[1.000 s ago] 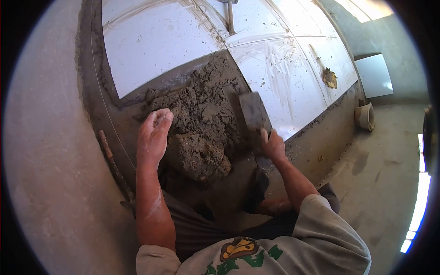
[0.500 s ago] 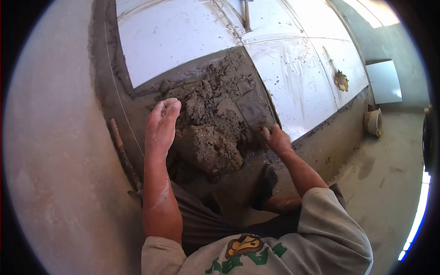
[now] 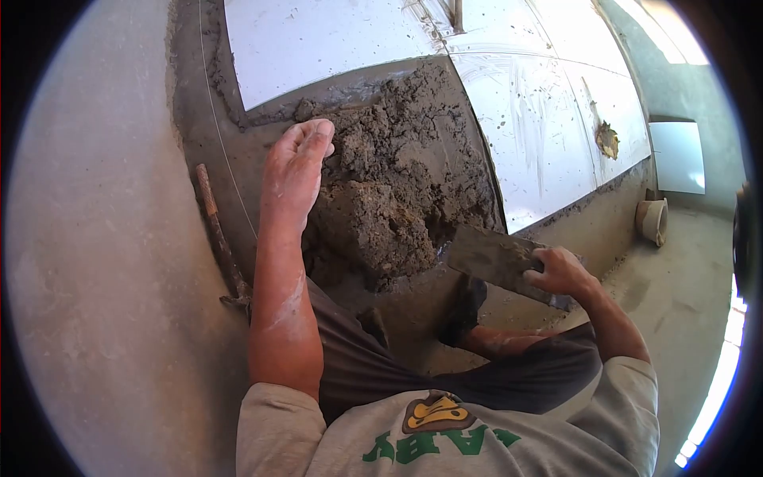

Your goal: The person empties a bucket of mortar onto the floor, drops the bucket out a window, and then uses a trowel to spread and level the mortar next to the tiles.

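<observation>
My right hand (image 3: 559, 273) is closed on the handle of a flat, mud-smeared trowel (image 3: 497, 258), whose blade lies just right of a pile of wet grey mortar (image 3: 385, 226). The mortar is lumpy and spreads up to the edge of the white tiles (image 3: 517, 119). Over the left side of the pile is my left hand (image 3: 300, 159), raised with its fingers curled together; whether it holds anything is hidden.
A rusty-handled hammer-like tool (image 3: 218, 230) leans by the left wall, near a taut string (image 3: 218, 131). A bucket (image 3: 652, 222) stands at the right, below a white panel (image 3: 678, 157). A muddy clump (image 3: 606, 141) sits on the tiles.
My right hand has drawn the trowel off the mortar, down and to the right. The mortar beneath looks flatter at its right side. My left hand sits slightly higher and further right in view.
</observation>
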The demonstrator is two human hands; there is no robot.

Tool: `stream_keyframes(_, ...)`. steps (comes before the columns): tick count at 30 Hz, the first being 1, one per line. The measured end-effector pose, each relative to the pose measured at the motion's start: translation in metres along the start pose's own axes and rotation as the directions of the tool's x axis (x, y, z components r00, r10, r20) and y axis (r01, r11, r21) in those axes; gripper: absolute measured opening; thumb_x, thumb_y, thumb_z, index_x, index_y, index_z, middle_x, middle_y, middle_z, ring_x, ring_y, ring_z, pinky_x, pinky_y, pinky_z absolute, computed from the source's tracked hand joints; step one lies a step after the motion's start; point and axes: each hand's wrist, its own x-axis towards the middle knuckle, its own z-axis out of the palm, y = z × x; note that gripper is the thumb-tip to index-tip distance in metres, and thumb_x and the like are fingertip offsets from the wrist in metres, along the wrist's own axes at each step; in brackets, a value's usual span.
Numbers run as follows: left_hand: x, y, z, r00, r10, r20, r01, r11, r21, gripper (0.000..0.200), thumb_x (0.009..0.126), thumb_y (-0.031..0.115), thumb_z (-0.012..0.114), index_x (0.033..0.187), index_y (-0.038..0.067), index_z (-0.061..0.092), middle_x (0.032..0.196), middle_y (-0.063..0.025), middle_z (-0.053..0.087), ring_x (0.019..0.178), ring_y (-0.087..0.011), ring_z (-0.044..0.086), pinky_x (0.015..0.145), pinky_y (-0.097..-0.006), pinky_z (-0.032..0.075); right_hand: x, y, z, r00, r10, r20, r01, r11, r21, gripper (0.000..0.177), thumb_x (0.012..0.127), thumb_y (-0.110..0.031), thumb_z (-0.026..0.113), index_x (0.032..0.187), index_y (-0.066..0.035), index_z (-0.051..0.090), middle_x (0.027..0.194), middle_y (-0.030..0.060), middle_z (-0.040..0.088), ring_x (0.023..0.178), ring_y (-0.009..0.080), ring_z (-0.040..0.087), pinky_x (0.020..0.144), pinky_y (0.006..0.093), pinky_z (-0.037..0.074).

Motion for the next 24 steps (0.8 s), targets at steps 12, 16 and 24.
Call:
stream_keyframes(12,0.001,-0.012,-0.007,1.000,-0.008,-0.001,0.008,0.996,0.088,0.046,0.088,0.043,0.062,0.109,0.002,0.063,0.094,-0.0037,0.063,0.086,-0.0099,0.055,0.074,-0.0273,0.044,0.037,-0.059,0.101,0.997,-0.005,-0.072,0.026,0.958,0.285,0.043,0.079,-0.037,0.058,0.084,0.006,0.062,0.076,0.0266,0.063,0.079,0.0417,0.063,0.075,0.0487,0.049)
stream_keyframes(16,-0.001,-0.016,-0.006,1.000,0.009,-0.010,-0.009,0.999,0.054,0.044,0.088,0.041,0.063,0.108,0.001,0.063,0.093,-0.0029,0.063,0.086,-0.0105,0.056,0.076,-0.0267,0.045,0.036,-0.063,0.102,0.998,0.013,-0.056,0.008,0.931,0.365,0.045,0.080,-0.038,0.058,0.088,0.007,0.062,0.079,0.0281,0.063,0.083,0.0428,0.063,0.078,0.0489,0.048)
stream_keyframes(24,-0.016,-0.016,-0.011,0.998,0.020,-0.058,-0.007,0.976,0.216,0.045,0.087,0.040,0.064,0.107,-0.001,0.062,0.095,-0.0045,0.064,0.084,-0.0111,0.057,0.074,-0.0282,0.047,0.084,-0.131,0.133,0.991,0.122,-0.057,-0.053,0.744,0.666,0.040,0.085,-0.031,0.058,0.094,0.008,0.058,0.067,0.0159,0.062,0.048,0.0229,0.062,0.048,0.0375,0.050)
